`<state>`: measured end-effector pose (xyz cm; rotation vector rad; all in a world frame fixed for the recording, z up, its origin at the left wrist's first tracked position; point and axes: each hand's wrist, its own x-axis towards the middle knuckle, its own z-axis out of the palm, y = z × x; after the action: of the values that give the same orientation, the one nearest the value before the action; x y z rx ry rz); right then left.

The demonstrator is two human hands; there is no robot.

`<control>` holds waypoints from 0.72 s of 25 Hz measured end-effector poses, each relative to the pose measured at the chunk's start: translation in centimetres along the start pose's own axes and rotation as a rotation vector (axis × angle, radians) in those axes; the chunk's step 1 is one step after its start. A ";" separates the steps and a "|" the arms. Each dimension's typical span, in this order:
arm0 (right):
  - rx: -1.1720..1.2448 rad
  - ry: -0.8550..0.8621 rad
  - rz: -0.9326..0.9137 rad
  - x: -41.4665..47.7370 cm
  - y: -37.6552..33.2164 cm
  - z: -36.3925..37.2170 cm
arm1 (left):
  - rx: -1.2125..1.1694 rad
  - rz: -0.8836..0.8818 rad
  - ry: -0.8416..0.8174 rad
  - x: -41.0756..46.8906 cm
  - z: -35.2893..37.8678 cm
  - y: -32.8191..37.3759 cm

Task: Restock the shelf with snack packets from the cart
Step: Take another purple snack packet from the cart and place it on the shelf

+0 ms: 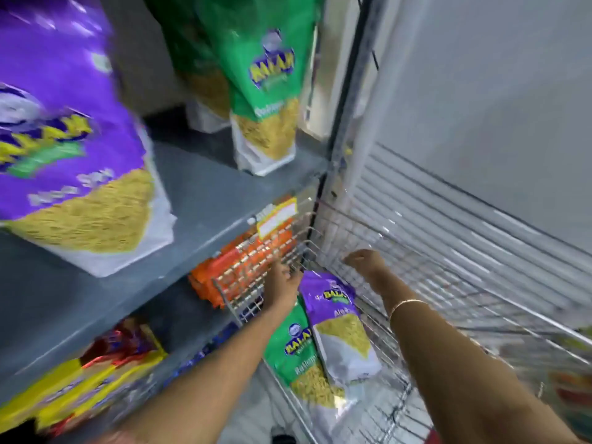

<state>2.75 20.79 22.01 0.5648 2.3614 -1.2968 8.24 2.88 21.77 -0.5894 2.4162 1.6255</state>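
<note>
Both forearms fill the lower frame, reaching forward and down into the wire cart [416, 283]. Left hand [283, 280] sits at the cart's far left corner, just beside the top edge of the purple packet [339, 325]; its fingers are blurred and partly hidden behind the wire, so cannot tell whether they are spread or already pinching. Right hand [365, 261] is curled loosely at the cart's far rim, knuckles up, nothing visibly held; whether it grips the wire is unclear.

Two packets remain in the cart: the purple one leaning on top, a green packet [294, 354] under and left of it. Both lie with long axes running from the far corner back toward the person, top seams at the far end.

Key relation: the purple packet's top seam lies just right of and below the left fingers, so the left hand looks nearer. Likely next move is a short drop and pinch on that seam, then a lift up and left to the grey shelf [205, 200], where a bare gap shows between a large purple bag [73, 149] and a standing green bag [266, 100].
</note>
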 end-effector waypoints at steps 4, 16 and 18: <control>-0.012 0.030 0.326 3.9 12.5 1.5 | -0.025 -0.546 -0.236 3.5 9.4 -7.8; 0.490 -0.457 0.433 5.8 21.3 4.8 | -0.325 -0.764 -0.320 5.0 16.0 -15.2; 0.578 -0.519 0.346 5.0 20.4 4.9 | -0.345 -0.735 -0.317 4.2 14.2 -14.1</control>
<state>9.73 27.43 2.72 0.6609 1.3973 -1.7014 9.14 10.29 2.70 -1.0249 1.4418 1.6203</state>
